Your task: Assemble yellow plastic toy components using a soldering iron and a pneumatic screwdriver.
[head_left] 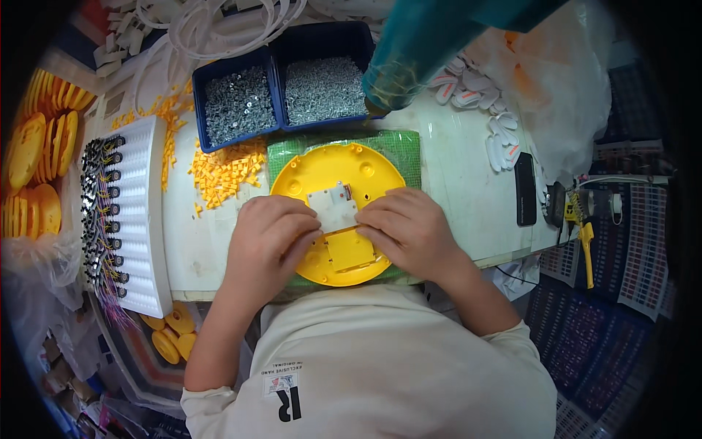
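Casing (329,162) on mat (412,154), bins (322,44) behind
A module (333,211) lies on the casing; a tray (142,212) stands left, loose parts (502,135) right.

Black lettering (295,407) on pale shirt (409,358)

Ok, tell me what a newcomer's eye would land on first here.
Probably the bright yellow round shell at the centre, on a green mat, with the left hand and right hand either side of a white part inside it. Next, perhaps, the blue bins of small metal pieces beyond it, and the teal tool slanting in at the top.
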A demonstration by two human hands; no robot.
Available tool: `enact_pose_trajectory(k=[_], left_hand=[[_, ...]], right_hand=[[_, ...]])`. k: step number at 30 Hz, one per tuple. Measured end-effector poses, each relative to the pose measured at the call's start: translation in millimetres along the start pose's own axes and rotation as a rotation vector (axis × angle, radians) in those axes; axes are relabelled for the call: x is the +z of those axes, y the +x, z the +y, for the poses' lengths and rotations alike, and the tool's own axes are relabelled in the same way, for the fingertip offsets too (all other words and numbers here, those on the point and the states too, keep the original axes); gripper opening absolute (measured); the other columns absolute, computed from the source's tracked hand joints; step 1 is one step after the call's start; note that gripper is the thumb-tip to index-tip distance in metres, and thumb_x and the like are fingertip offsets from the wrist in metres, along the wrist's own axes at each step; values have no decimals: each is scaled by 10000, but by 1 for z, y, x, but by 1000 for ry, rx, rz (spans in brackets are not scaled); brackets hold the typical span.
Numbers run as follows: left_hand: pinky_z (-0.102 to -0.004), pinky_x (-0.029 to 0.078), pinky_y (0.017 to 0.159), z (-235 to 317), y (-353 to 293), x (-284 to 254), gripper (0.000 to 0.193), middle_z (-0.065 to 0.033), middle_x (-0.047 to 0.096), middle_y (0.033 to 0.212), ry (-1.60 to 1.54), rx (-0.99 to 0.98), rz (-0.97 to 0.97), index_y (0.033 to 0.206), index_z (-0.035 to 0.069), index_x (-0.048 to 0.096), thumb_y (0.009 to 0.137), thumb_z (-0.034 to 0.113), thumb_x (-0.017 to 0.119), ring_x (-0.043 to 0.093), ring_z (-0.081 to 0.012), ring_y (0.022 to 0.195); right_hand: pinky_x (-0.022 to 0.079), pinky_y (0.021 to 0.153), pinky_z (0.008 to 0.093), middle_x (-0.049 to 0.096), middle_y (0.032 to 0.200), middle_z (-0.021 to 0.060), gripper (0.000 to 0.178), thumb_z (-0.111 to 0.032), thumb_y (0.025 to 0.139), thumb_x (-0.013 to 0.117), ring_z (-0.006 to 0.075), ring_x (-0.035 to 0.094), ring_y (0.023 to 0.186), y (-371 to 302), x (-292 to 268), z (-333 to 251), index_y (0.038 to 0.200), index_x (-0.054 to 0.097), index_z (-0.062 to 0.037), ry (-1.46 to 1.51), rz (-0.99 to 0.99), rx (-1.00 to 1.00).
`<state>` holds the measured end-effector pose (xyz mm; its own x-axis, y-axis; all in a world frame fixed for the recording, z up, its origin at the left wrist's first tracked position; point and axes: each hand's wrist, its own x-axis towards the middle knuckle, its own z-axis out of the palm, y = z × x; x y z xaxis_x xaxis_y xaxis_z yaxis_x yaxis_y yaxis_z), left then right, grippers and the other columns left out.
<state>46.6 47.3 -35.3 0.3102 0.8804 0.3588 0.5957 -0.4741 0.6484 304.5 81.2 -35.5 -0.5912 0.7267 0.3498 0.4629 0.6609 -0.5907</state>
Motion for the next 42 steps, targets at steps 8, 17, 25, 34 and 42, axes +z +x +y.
enact_pose_trajectory(k=[8,17,25,34,42], left_hand=[[-446,480,935,4,-1,0,263,-68,682,1053,82,62,-69,965,76,687,754,58,842,647,-296,1016],[-451,457,983,5,22,-7,483,-89,661,1163,152,54,-123,1197,69,675,785,257,845,628,-293,1095],[-447,442,1011,0,25,2,580,-82,648,1181,324,119,-237,1275,59,664,844,432,774,616,-265,1109],[-454,423,1121,-10,33,16,764,-171,596,1391,257,191,-223,1435,-4,553,873,480,739,538,-332,1341],[-473,345,1226,-13,30,26,802,-205,510,1539,229,160,-306,1468,-29,521,907,514,704,405,-359,1502]], right_hand=[[533,909,349,743,1034,117,258,-181,925,769,220,708,977,43,-67,13,1131,734,-30,60,334,79],[478,1075,457,677,1311,274,959,-820,967,391,346,660,1226,112,-83,-29,1374,614,19,918,241,184],[530,888,410,657,1050,200,1022,-814,940,460,295,679,957,83,-67,-27,1424,438,86,872,119,101],[449,817,385,624,814,137,984,-798,876,513,230,565,747,44,-25,-37,1385,512,43,1422,236,179],[479,775,411,647,790,143,690,-638,922,544,256,604,725,39,-16,-40,1192,625,-8,1223,144,241]])
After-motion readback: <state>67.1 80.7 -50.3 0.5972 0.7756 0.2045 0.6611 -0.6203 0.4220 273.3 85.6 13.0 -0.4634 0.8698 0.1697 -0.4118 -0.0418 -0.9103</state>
